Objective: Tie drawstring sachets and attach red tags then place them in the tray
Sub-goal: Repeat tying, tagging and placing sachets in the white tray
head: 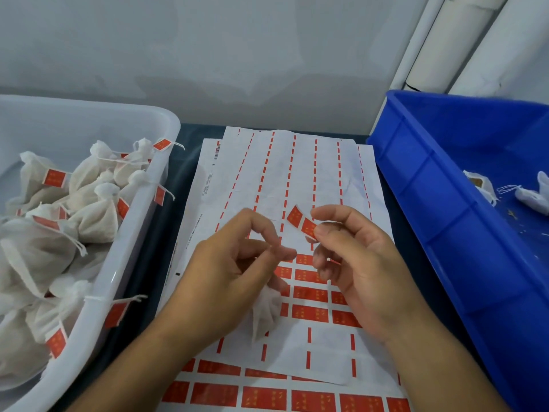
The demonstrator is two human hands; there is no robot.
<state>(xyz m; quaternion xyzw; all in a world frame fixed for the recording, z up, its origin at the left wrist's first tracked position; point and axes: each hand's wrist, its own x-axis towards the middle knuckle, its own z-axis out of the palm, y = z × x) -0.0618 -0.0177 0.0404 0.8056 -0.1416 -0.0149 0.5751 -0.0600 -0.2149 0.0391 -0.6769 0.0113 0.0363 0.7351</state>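
on the dark desk (181,185), between a white tray (130,221) on the left piled with tied, tagged sachets and a blue bin (430,185) on the right holding a few loose sachets (531,196), lie overlapping label sheets (279,179) with most of their upper rows already peeled and full rows of red labels nearer the person. over the sheets the two hands work close together. the left hand (234,263) holds a small white sachet (266,312), which hangs below the palm with its gathered neck up in the hand and its long axis running roughly up and down; whether its drawstring is already knotted is hidden behind the hand. the left fingers (267,230) are curled, thumb and forefinger nearly meeting as if pinching a string too thin to make out. the right hand (356,263) pinches one end of a red tag (301,221) between thumb and forefinger, the other fingers loosely bent. the tag is a short strip, its long axis slanting from the pinch up and to the left, free end pointing toward the left hand.

the step in hand looks like the tagging one. next, i judge, the strip must be brought to the string by the left fingertips and folded around it, sticky faces meeting squarely, before the sachet goes to the white tray.
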